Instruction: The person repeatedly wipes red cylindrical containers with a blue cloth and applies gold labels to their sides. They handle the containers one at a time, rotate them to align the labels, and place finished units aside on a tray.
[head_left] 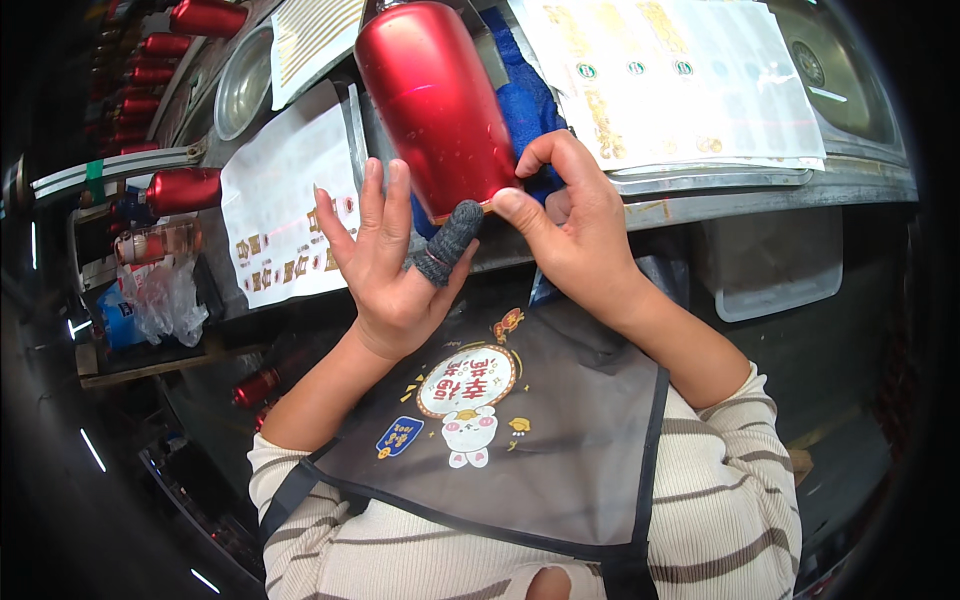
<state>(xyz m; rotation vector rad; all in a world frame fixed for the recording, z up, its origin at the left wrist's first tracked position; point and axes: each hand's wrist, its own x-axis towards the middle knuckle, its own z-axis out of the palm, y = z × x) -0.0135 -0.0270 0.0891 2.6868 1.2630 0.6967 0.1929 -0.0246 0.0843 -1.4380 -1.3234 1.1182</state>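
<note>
A shiny red metallic bottle (435, 95) lies on the work surface in front of me, its base end toward me. A thin orange-gold line runs along that base edge. My right hand (580, 205) has its thumb and bent index finger closed at the right corner of the base. Fingers spread, my left hand (395, 265) is beside the base's left corner. A dark grey knitted finger sleeve (452, 243) covers its index finger, whose tip is at the base edge. Whether the fingertips hold anything thin is too small to tell.
Sticker sheets with gold prints lie left (285, 190) and right (670, 85) of the bottle. Blue cloth (520, 115) sits beneath it. A metal bowl (245, 85), more red bottles (185, 190) and a plastic bag (170, 305) are leftward; a metal basin (835, 75) is far right.
</note>
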